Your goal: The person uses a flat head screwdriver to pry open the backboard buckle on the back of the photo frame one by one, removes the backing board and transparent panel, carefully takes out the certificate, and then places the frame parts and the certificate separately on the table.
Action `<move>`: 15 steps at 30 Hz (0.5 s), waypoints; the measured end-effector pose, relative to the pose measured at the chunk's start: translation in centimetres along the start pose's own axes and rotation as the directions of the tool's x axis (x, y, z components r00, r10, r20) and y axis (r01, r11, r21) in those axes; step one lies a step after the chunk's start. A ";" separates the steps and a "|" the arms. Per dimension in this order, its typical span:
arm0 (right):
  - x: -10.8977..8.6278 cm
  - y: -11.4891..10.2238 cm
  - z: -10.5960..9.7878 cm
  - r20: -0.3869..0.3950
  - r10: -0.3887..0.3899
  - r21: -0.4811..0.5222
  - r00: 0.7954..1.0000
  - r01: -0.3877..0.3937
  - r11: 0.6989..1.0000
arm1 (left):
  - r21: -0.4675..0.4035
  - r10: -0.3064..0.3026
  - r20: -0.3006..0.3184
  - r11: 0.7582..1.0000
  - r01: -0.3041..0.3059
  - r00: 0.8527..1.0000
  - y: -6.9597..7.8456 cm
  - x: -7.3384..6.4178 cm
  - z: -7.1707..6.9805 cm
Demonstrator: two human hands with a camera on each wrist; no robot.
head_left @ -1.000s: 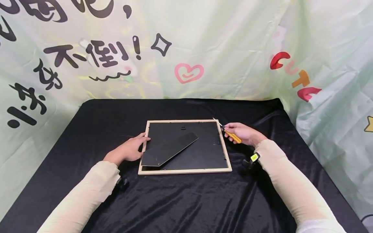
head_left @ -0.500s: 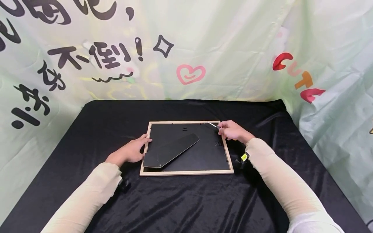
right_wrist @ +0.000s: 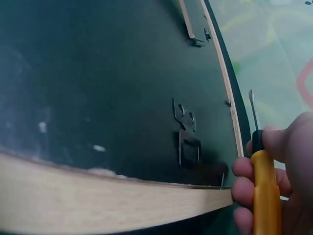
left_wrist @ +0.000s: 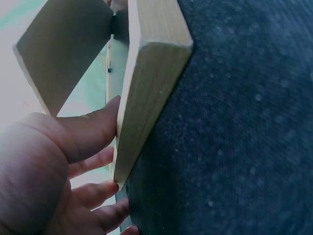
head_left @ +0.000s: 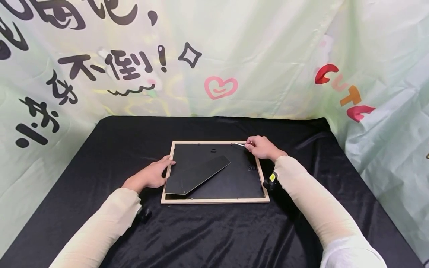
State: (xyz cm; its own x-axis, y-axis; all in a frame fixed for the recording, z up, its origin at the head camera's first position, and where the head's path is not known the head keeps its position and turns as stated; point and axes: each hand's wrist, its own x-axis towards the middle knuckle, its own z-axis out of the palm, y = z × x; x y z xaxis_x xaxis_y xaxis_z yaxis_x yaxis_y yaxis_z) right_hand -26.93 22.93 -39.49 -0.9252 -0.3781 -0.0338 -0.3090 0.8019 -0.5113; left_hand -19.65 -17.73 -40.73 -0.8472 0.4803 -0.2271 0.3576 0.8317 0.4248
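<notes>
A picture frame [head_left: 214, 201] with a pale wooden rim lies face down, its black backing up. A black easel leg [head_left: 201, 173] slants up from the backing. My left hand [head_left: 152, 174] grips the frame's left side; in the left wrist view the thumb [left_wrist: 95, 129] lies against the wooden rim and the fingers are spread along its edge. My right hand [head_left: 263, 147] holds a screwdriver [right_wrist: 265, 186] by its yellow handle near the far right corner. The screwdriver's metal shaft [head_left: 239, 144] points left along the far rim, tip close to a small metal tab there.
A black cloth [head_left: 214, 238] covers the table. Metal hangers [right_wrist: 188, 142] sit on the backing, and small tabs [right_wrist: 228, 103] line the rim's inner edge. A printed pale curtain [head_left: 268, 56] hangs behind and at both sides.
My right hand has moved left from outside the frame's far right corner to over it, bringing the screwdriver tip along the far rim. The left hand keeps its grip on the frame.
</notes>
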 end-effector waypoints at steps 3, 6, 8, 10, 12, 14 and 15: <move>0.4 0.1 0.1 -0.021 -0.015 -0.049 1.000 0.014 0.999 | -0.001 0.003 0.000 1.000 -0.003 1.000 -0.1 0.0 0.0; 0.6 0.3 0.3 -0.039 -0.012 -0.090 0.999 0.009 0.996 | -0.002 -0.002 0.003 1.000 0.002 1.000 0.0 0.0 0.0; 0.8 0.5 0.4 -0.052 -0.018 -0.125 0.998 0.011 0.992 | -0.006 -0.009 0.006 1.000 0.009 1.000 0.1 0.0 0.0; 0.9 0.6 0.5 -0.057 -0.029 -0.160 0.998 0.020 0.987 | -0.012 -0.019 0.012 1.000 0.019 1.000 0.2 -0.1 0.0; 1.0 0.6 0.6 -0.055 -0.047 -0.197 0.997 0.035 0.980 | -0.012 -0.019 0.016 1.000 0.019 1.000 0.3 -0.2 0.0; 1.2 0.6 0.5 -0.046 -0.059 -0.228 0.997 0.047 0.973 | -0.015 -0.024 0.018 1.000 0.024 1.000 0.3 -0.2 0.0; 1.3 0.5 0.4 -0.040 -0.062 -0.237 0.997 0.051 0.970 | -0.013 -0.022 0.016 1.000 0.022 1.000 0.3 -0.2 0.0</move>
State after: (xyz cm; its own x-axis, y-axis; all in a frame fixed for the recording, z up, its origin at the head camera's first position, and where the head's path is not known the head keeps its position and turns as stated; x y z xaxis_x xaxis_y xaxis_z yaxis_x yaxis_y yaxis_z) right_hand -28.18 22.69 -40.17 -0.9124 -0.4080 0.0323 -0.3989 0.8687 -0.2938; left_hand -19.36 -17.59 -40.51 -0.8484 0.4661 -0.2508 0.3332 0.8385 0.4312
